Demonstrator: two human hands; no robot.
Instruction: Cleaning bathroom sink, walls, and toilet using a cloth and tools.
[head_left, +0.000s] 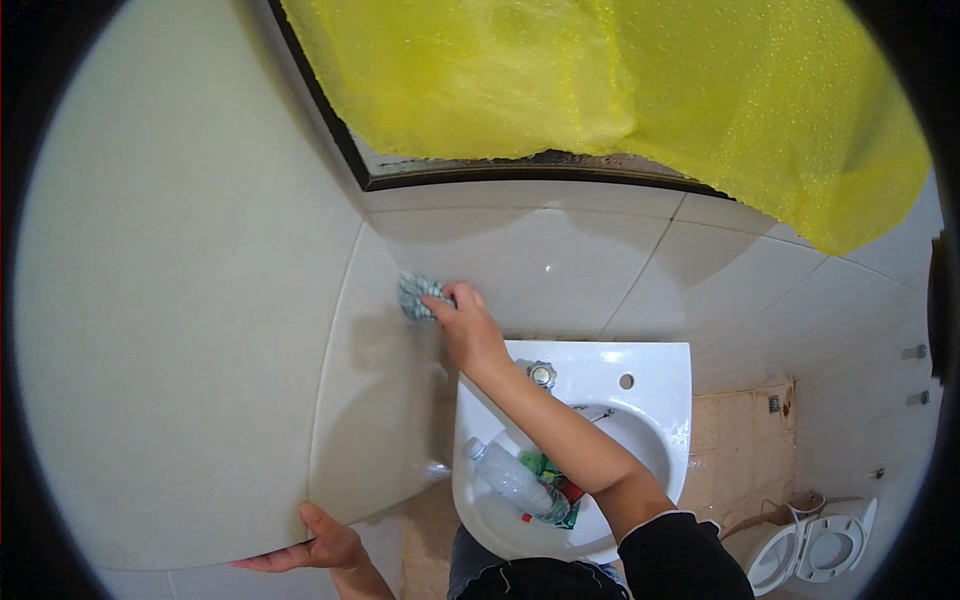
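My right hand (460, 325) grips a bunched blue-green and white checked cloth (414, 295), pressed against the white tiling (540, 260) near the wall's corner. Below that arm is a white washbasin (655, 365) with a metal tap (541, 375); an empty-looking clear plastic bottle (500, 475) lies in its bowl beside green and red items (567, 494), partly hidden under my forearm. At the lower left my left hand (318, 543) holds the bottom edge of a large pale cream panel (170, 300), thumb on its face and fingers round the edge.
Yellow plastic sheeting (720, 100) hangs over a dark-framed mirror or window (530, 175) on the wall above. At the lower right stand a white toilet (830, 548) and a bin (805, 505) on tan floor tiles (740, 440). Small metal fittings (922, 398) are on the right wall.
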